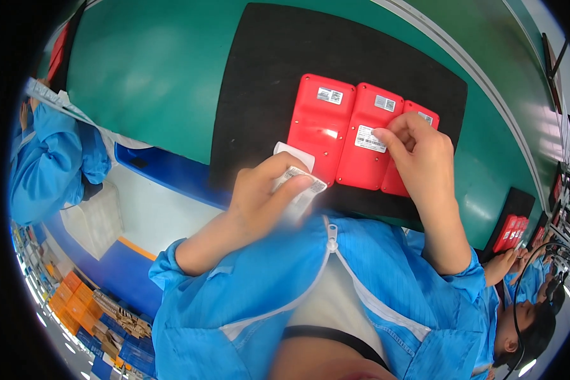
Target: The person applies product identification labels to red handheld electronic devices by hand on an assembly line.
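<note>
Three red plastic casings lie side by side on a black mat: a left casing, a middle casing and a right casing partly covered by my right hand. Each carries a small silver sticker near its far end. On the middle casing lies a larger white printed label. My right hand is closed in a pinch, its thumb tip at the label's right edge. My left hand grips a folded strip of white labels between thumb and fingers, close to the left casing's near end.
The black mat rests on a green worktable. A blue-edged white surface is at the left. Co-workers in blue sit on both sides; another black mat with red casings is at the right. Orange crates stand at lower left.
</note>
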`<state>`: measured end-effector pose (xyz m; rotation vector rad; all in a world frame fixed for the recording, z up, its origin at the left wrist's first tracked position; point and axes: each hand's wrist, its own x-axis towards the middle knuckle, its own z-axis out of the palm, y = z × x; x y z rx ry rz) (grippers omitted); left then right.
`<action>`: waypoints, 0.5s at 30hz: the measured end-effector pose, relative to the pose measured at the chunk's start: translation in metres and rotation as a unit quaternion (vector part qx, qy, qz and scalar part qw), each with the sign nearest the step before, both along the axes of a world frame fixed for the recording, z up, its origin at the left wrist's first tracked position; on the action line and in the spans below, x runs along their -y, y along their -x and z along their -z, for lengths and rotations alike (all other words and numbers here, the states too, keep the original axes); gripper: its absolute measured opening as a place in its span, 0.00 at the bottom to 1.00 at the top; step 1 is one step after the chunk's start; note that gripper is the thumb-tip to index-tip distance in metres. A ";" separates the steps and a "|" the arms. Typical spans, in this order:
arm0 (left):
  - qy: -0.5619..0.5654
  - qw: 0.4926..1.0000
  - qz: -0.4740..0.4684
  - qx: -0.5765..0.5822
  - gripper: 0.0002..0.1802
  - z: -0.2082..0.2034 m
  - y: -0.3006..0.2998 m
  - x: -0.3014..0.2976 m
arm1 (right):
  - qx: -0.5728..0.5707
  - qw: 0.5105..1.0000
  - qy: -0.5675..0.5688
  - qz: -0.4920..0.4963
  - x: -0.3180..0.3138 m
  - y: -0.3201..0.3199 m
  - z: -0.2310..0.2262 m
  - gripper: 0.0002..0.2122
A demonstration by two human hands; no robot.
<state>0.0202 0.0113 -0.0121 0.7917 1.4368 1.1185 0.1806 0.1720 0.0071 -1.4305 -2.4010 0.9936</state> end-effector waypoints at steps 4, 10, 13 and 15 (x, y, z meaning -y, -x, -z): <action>0.025 0.995 -0.049 0.078 0.09 0.000 -0.002 0.003 | 0.012 0.998 0.003 -0.061 0.016 0.007 -0.003 0.13; 0.018 0.986 -0.066 0.152 0.10 0.001 0.000 0.007 | -0.396 0.886 0.236 -0.056 0.063 0.023 0.017 0.05; 0.052 0.994 -0.015 0.096 0.10 -0.003 0.004 0.012 | -0.375 0.924 0.017 -0.076 0.054 0.025 0.015 0.04; 0.052 0.996 0.010 0.075 0.10 -0.005 0.008 0.015 | -0.352 0.918 0.175 0.055 0.040 0.028 0.011 0.04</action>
